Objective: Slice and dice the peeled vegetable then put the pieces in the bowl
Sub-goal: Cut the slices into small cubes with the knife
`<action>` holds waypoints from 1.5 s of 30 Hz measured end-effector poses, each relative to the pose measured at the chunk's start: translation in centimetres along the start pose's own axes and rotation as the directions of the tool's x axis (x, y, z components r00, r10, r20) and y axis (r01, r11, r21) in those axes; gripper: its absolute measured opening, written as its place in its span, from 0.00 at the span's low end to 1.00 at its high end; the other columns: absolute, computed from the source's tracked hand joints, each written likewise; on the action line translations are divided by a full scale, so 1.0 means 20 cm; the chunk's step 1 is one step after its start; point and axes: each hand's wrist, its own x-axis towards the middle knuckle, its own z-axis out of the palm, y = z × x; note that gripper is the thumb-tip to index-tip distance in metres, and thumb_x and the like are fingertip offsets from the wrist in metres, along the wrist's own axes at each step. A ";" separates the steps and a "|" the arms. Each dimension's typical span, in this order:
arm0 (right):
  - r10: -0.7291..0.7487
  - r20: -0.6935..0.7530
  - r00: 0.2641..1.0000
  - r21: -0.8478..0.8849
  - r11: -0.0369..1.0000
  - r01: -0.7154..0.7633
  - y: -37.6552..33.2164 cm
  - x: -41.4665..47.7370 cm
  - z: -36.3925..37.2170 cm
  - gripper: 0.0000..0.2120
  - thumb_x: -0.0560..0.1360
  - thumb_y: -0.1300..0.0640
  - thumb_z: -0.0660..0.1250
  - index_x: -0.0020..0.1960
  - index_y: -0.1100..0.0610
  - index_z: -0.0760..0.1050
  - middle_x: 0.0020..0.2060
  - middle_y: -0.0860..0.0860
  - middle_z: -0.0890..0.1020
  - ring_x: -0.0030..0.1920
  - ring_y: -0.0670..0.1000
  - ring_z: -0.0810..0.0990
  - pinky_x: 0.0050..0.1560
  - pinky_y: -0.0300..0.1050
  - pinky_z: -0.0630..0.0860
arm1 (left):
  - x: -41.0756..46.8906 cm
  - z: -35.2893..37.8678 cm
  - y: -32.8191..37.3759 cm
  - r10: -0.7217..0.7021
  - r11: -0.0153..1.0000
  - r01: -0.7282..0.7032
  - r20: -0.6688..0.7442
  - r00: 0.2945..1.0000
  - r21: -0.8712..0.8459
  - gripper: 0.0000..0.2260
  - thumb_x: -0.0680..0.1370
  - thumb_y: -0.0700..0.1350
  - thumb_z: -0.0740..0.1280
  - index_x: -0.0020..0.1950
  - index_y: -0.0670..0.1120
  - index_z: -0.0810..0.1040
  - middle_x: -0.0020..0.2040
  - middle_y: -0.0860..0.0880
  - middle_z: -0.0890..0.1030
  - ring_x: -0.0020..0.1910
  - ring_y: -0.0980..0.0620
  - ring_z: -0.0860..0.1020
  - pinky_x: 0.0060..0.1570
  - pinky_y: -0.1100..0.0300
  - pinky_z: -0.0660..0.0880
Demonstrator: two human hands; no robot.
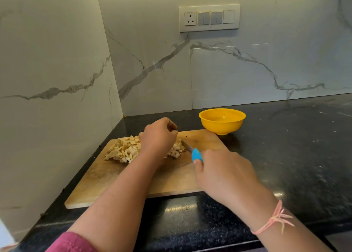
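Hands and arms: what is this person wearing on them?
The left hand and right hand are bare: no gloves, no visible rings. A dark pink sleeve covers the upper left arm. A thin pale pink thread, knotted with loose ends, circles the right wrist.

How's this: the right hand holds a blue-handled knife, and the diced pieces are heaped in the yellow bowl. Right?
Not quite. The head view shows the diced pieces heaped on the board, not in the yellow bowl, where no pieces show. The right hand does hold the blue-handled knife.
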 end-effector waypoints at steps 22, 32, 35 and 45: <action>-0.032 -0.057 0.998 -0.016 0.999 0.031 0.02 0.10 0.02 0.16 0.80 0.46 0.53 0.55 0.53 0.73 0.31 0.46 0.64 0.35 0.49 0.66 0.26 0.40 0.57 | 0.03 -0.41 -0.40 -0.137 0.974 0.062 -0.353 0.926 -0.217 0.08 0.80 0.47 0.63 0.54 0.46 0.79 0.50 0.50 0.80 0.48 0.51 0.76 0.43 0.58 0.69; 0.006 -0.056 0.998 -0.034 0.999 -0.008 -0.01 0.11 0.03 0.15 0.80 0.46 0.53 0.53 0.53 0.73 0.31 0.45 0.63 0.34 0.48 0.66 0.26 0.40 0.57 | 0.08 -0.32 -0.49 -0.284 0.916 0.222 -0.149 0.947 -0.333 0.13 0.83 0.51 0.55 0.53 0.46 0.75 0.44 0.50 0.75 0.47 0.50 0.72 0.44 0.58 0.66; 0.002 -0.041 0.999 -0.031 1.000 -0.003 -0.02 0.12 0.03 0.15 0.80 0.45 0.53 0.55 0.53 0.73 0.31 0.46 0.64 0.32 0.47 0.66 0.27 0.40 0.58 | 0.08 -0.31 -0.49 -0.287 0.914 0.237 -0.113 0.951 -0.328 0.17 0.83 0.52 0.53 0.58 0.45 0.77 0.49 0.48 0.77 0.48 0.50 0.73 0.49 0.56 0.68; 0.028 -0.109 0.994 -0.027 0.999 -0.031 -0.02 0.10 0.03 0.16 0.80 0.45 0.53 0.54 0.54 0.74 0.31 0.46 0.66 0.30 0.46 0.65 0.26 0.40 0.57 | 0.09 -0.30 -0.49 -0.348 0.887 0.321 -0.023 0.937 -0.331 0.23 0.83 0.55 0.49 0.64 0.43 0.75 0.63 0.44 0.76 0.62 0.44 0.72 0.53 0.54 0.65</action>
